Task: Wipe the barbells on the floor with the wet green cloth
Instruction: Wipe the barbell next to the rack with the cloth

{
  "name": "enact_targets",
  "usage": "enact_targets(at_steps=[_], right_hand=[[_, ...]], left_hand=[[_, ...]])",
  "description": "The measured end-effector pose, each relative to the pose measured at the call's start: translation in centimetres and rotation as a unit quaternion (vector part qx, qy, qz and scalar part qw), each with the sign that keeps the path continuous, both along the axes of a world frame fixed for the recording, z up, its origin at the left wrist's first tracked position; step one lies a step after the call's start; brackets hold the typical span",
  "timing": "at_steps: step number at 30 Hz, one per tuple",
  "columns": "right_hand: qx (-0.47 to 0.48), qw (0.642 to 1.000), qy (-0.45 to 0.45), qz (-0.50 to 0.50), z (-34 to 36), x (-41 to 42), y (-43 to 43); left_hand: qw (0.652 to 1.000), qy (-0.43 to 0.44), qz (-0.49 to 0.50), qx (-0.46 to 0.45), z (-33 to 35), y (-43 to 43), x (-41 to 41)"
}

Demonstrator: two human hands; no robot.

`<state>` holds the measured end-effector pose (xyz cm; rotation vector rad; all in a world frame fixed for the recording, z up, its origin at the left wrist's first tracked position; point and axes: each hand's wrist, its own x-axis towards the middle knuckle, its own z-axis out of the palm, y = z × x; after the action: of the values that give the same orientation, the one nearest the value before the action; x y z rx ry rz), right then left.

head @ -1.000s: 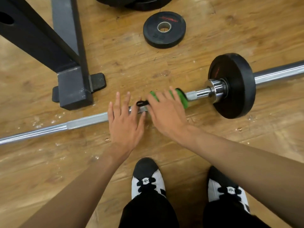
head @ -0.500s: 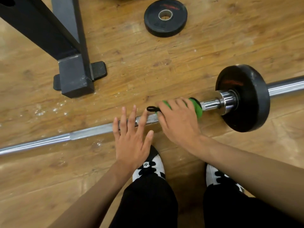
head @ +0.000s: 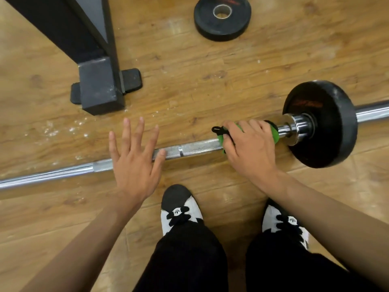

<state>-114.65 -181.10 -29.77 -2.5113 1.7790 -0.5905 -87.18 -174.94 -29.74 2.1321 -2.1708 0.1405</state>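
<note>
On the wooden floor (head: 210,70), your right hand (head: 250,150) holds the green cloth (head: 274,133) around the barbell (head: 197,147).
Your right fingers curl over the cloth, which sits on the shaft just beside the chrome collar (head: 294,129) and the black weight plate (head: 328,127) mounted on the bar. A small black loop (head: 216,129) of the cloth sticks out toward your left hand (head: 134,165). That hand is wide, fingers straight and spread, over the knurled shaft, and it holds nothing; it is not clear if the thumb touches the steel. Beyond the bar you see a black rack foot (head: 99,87) and a loose plate (head: 223,20).
</note>
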Motion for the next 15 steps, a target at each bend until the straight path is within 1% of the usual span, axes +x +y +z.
enact_targets(at_steps=[3, 5, 8, 10, 12, 15], right_hand=[[0.036, 0.998, 0.02, -0.043, 0.3, 1.2, 0.2], [0.058, 0.996, 0.051, -0.045, 1.0, 2.3, -0.1], [0.111, 0.991, 0.074, 0.006, 2.0, 6.6, -0.5], [0.148, 0.985, 0.071, 0.046, 2.3, 10.4, -0.4], [0.133, 0.986, 0.056, 0.078, 2.1, 12.2, -0.3], [0.067, 0.99, 0.05, 0.116, 1.2, 8.5, -1.2]], left_hand=[[1.0, -0.001, 0.006, -0.025, -0.3, -0.4, -0.1], [0.999, 0.0, 0.01, -0.039, -0.4, -0.8, 0.0], [0.999, 0.004, 0.016, -0.045, -0.5, -1.3, -0.1], [0.999, -0.004, 0.018, -0.043, -0.4, -1.8, 0.0], [0.999, -0.009, 0.011, -0.047, -0.5, -2.2, 0.3], [0.999, -0.004, 0.013, -0.051, -0.6, -2.8, 0.5]])
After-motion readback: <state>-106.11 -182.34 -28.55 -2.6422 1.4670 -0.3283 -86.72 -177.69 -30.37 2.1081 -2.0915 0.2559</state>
